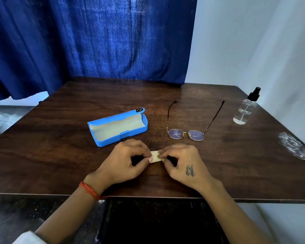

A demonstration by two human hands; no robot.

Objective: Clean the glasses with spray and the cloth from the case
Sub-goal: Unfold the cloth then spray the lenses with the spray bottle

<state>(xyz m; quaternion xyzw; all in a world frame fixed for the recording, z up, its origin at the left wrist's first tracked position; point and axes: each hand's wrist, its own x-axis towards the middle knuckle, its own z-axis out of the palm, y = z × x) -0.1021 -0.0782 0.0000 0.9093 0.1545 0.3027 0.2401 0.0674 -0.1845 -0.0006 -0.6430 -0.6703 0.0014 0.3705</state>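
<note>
Near the counter's front edge, left hand and right hand each grip pinching the folded cloth, open case and glasses just behind, spray bottle by the right edge.

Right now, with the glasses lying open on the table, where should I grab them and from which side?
Probably pinch the bridge between the lenses of the glasses, coming from the near edge. The lenses face you and both temples stretch away behind, so the front is unobstructed. First free a hand: the left hand and right hand both pinch the cloth.

Dark wooden table, blue curtain, white wall
</note>
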